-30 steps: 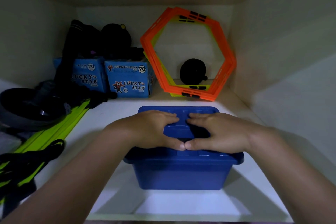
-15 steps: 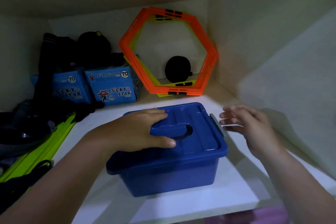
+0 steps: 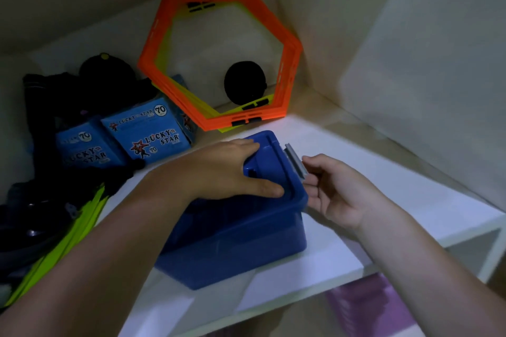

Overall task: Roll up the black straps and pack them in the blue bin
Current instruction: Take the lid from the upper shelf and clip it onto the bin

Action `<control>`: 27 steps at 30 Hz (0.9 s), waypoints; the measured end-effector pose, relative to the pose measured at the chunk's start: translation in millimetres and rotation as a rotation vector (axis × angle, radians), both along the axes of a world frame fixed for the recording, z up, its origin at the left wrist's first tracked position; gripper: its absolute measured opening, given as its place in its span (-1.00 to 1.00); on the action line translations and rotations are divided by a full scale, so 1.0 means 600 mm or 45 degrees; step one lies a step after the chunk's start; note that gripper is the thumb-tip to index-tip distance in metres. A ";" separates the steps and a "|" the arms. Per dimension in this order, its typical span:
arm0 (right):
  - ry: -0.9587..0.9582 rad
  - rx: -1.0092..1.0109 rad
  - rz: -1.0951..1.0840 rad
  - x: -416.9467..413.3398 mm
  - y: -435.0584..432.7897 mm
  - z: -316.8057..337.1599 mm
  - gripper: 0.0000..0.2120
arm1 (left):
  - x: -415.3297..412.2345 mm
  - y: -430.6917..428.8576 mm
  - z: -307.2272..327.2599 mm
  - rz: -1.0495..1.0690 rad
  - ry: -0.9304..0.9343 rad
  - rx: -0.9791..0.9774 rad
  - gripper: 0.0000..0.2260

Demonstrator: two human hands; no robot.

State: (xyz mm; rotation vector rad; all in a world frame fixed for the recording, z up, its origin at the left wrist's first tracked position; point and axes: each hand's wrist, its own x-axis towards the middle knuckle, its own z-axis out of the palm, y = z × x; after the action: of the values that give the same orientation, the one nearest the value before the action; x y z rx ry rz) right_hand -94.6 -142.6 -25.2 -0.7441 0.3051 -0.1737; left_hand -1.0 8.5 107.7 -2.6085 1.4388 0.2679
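Observation:
The blue bin (image 3: 232,249) stands on the white shelf (image 3: 397,200) with its blue lid (image 3: 273,156) on. My left hand (image 3: 227,169) lies across the lid, fingers over its handle recess and thumb along the near edge. My right hand (image 3: 336,191) is at the bin's right side, thumb and fingertips around the end of the grey latch (image 3: 294,159). No strap is in either hand. A black roll (image 3: 245,82) stands at the back, seen through the hexagon frames. The bin's inside is hidden.
Orange and yellow hexagon frames (image 3: 290,63) lean on the back wall. Blue Lucky Star boxes (image 3: 147,134) and dark gear (image 3: 90,90) fill the back left. Neon-green strips (image 3: 68,241) lie at the left. The side wall is close on the right. A purple thing (image 3: 364,306) sits below the shelf.
Both hands were pressing on the lid. My right hand came off, swung to the bin's right side and closed on the grey latch. The bin turned a little; my view tilted right.

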 end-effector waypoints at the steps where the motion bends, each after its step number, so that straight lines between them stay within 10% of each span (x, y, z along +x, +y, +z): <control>1: -0.014 0.019 0.016 -0.001 0.004 0.003 -0.83 | 0.003 -0.002 -0.002 0.017 0.016 0.015 -0.18; 14: -0.043 0.019 0.068 0.023 0.006 -0.002 -0.82 | 0.019 -0.001 -0.017 0.084 0.075 -0.014 -0.01; 21: -0.068 0.002 0.046 0.036 0.007 -0.002 -0.02 | 0.025 0.002 -0.022 0.111 0.120 -0.023 0.14; 27: 0.070 -0.039 0.020 0.036 0.009 0.012 -0.80 | 0.027 0.002 -0.025 0.115 0.136 -0.036 0.15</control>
State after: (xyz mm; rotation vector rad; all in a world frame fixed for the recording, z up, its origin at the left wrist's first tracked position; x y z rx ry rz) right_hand -72.7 -137.3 -17.9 -0.7822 0.3494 -0.1436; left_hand 15.1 9.7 92.5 -2.7241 1.3676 0.4062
